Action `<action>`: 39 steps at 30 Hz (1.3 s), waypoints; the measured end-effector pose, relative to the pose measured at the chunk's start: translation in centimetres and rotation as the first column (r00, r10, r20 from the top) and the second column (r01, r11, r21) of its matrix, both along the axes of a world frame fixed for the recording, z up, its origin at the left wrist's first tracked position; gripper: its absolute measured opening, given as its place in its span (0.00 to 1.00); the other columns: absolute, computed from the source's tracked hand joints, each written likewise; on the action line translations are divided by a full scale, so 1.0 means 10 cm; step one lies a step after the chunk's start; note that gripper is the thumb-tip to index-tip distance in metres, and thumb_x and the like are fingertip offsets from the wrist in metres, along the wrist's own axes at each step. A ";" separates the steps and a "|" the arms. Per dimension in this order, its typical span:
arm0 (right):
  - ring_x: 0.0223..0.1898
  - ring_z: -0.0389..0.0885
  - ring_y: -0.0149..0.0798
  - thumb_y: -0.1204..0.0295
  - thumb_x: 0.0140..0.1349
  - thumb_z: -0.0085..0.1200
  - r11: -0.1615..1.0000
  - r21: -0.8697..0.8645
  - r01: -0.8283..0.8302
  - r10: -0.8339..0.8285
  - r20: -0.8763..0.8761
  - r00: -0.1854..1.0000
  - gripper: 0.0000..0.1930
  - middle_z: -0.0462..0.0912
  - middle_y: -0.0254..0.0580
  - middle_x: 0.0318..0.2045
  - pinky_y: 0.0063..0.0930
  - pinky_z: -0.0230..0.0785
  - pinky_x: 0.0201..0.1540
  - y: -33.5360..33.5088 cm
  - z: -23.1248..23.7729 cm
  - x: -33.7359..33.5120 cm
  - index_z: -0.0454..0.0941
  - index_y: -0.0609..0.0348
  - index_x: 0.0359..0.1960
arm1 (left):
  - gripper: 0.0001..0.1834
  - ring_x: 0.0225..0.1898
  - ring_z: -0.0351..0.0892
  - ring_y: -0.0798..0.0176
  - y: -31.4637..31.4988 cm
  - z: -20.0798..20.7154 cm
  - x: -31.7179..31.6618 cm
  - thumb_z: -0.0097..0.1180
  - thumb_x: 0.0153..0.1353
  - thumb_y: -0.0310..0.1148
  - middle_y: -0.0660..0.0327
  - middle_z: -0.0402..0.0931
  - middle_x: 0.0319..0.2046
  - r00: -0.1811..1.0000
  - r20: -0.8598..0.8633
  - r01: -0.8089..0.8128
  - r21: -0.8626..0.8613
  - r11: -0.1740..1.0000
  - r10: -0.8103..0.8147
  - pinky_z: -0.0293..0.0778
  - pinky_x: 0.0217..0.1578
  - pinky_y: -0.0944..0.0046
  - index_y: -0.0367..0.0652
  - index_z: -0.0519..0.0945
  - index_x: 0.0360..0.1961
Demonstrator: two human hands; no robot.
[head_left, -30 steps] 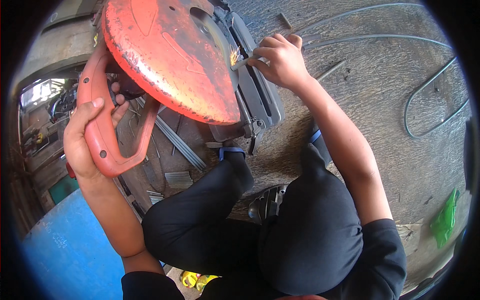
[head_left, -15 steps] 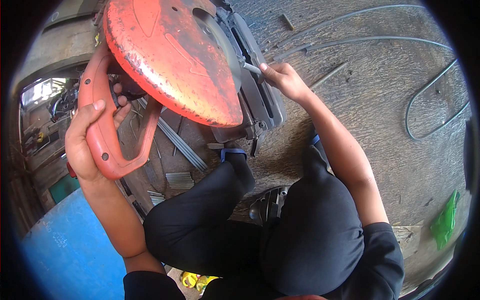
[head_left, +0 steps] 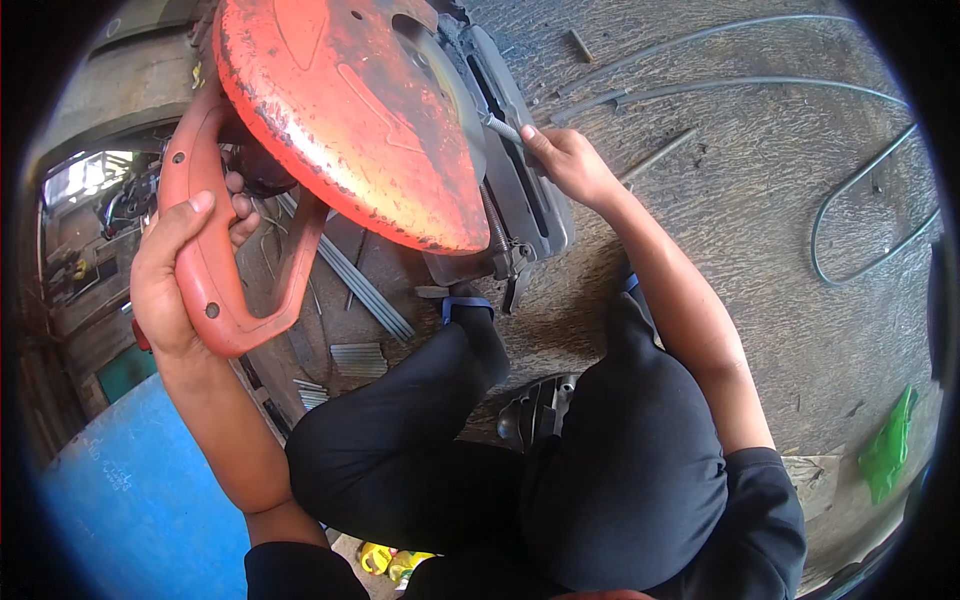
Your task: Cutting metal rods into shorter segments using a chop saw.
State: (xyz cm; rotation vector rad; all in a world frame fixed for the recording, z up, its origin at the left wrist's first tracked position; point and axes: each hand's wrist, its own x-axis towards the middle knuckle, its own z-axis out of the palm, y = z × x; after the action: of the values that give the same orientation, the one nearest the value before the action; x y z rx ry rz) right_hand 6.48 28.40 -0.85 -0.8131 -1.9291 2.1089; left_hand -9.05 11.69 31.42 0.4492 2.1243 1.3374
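An orange chop saw with a scuffed blade guard fills the upper left. My left hand is wrapped round its orange loop handle, fingers inside the loop. Part of the cutting disc shows beside the guard; most of it is hidden. To the right, my right hand pinches a short grey metal rod between thumb and fingers. The rod's far end reaches the disc's edge, above the saw's dark metal base; whether they touch I cannot tell.
Long grey rods and a row of short cut pieces lie left of my feet. On the right are a loose rod, bent wire and a green plastic bag. A blue surface stands at lower left.
The saw's guard and handle, with my left hand on them, have shifted very slightly in view. Both hands keep their grips, and the rod stays by the disc.
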 end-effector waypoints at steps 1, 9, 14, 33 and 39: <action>0.22 0.70 0.33 0.47 0.67 0.44 1.000 0.000 0.001 -0.001 0.001 1.000 0.29 0.71 0.40 0.15 0.34 0.66 0.30 0.00 0.00 0.00 0.78 0.66 0.25 | 0.26 0.38 0.78 0.58 0.01 0.01 0.00 0.52 0.57 0.29 0.48 0.75 0.43 1.000 -0.014 -0.010 -0.016 1.000 0.010 0.76 0.45 0.59 0.27 0.67 0.56; 0.28 0.79 0.53 0.54 0.67 0.46 0.984 0.175 -0.023 0.038 -0.081 0.996 0.23 0.77 0.55 0.20 0.43 0.68 0.33 -0.09 -0.06 -0.02 0.79 0.67 0.32 | 0.27 0.40 0.77 0.57 0.03 -0.02 0.05 0.52 0.57 0.29 0.48 0.74 0.44 0.999 0.025 -0.025 0.041 0.999 0.024 0.76 0.45 0.58 0.27 0.66 0.57; 0.27 0.77 0.59 0.58 0.65 0.50 0.963 0.270 -0.018 0.036 -0.063 0.997 0.18 0.75 0.58 0.21 0.44 0.68 0.31 -0.11 -0.01 0.02 0.79 0.65 0.33 | 0.28 0.41 0.76 0.58 0.03 -0.02 0.04 0.52 0.57 0.29 0.47 0.73 0.46 1.000 0.022 -0.011 0.037 0.999 0.010 0.75 0.47 0.58 0.27 0.65 0.58; 0.29 0.79 0.52 0.60 0.59 0.56 0.732 0.637 0.242 -0.125 -0.224 0.967 0.14 0.76 0.48 0.22 0.43 0.71 0.32 -0.13 0.07 0.07 0.80 0.60 0.29 | 0.28 0.41 0.76 0.58 0.02 0.00 0.04 0.52 0.56 0.29 0.48 0.73 0.46 0.999 0.015 -0.033 0.034 0.999 0.032 0.75 0.47 0.58 0.28 0.65 0.58; 0.30 0.78 0.57 0.58 0.64 0.47 0.973 0.227 0.039 -0.032 -0.034 0.999 0.19 0.78 0.57 0.23 0.44 0.69 0.35 0.03 0.05 0.05 0.79 0.64 0.33 | 0.26 0.40 0.77 0.59 0.01 0.00 0.00 0.53 0.57 0.29 0.48 0.74 0.44 1.000 0.024 -0.019 0.015 1.000 0.019 0.76 0.44 0.59 0.27 0.67 0.56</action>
State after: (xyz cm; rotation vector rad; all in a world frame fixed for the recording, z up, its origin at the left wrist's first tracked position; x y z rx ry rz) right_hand 6.97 28.69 -0.37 -0.7578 -2.0750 1.8248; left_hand -9.01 11.76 31.39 0.4181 2.1051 1.3643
